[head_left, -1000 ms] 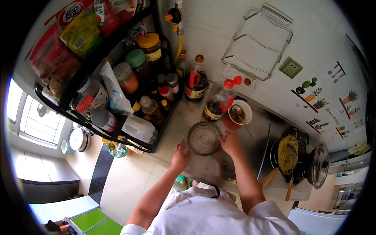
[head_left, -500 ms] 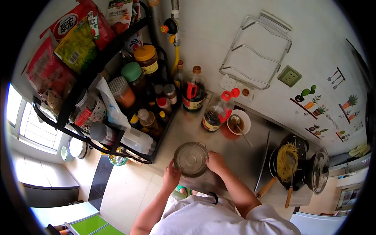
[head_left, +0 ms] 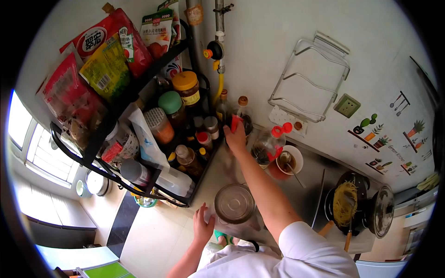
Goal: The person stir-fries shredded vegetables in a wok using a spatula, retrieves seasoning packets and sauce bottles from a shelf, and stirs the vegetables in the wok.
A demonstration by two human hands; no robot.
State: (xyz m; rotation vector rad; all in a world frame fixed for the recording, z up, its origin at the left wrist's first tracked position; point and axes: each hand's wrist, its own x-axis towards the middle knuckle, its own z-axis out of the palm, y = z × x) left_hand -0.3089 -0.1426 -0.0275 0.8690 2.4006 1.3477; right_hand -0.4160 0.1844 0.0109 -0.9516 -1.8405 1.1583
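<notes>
My right hand (head_left: 236, 139) stretches to the back of the counter, its fingers closed round the red handle of a dark sauce bottle (head_left: 244, 110); the forearm and fingers hide part of this bottle. Close to my body, a round container with a see-through lid (head_left: 234, 204) stands on the metal counter. My left hand (head_left: 203, 224) is just left of it, fingers extended and holding nothing. Another dark sauce bottle (head_left: 268, 147), its red cap flipped up, stands right of my right wrist. Next to it is a white bowl (head_left: 299, 161) of brown liquid with a spoon (head_left: 286, 159) in it.
A black rack (head_left: 160, 176) with jars, seasoning bottles and bags stands on the left. At right, a pan (head_left: 354, 178) holds yellow shredded food (head_left: 345, 204), with a glass lid (head_left: 383, 211) beside it. A wire rack (head_left: 309, 76) hangs on the wall.
My right hand has left the round container and reached forward to the dark bottle's red handle. My left hand has come off the container's side. The view has shifted slightly.
</notes>
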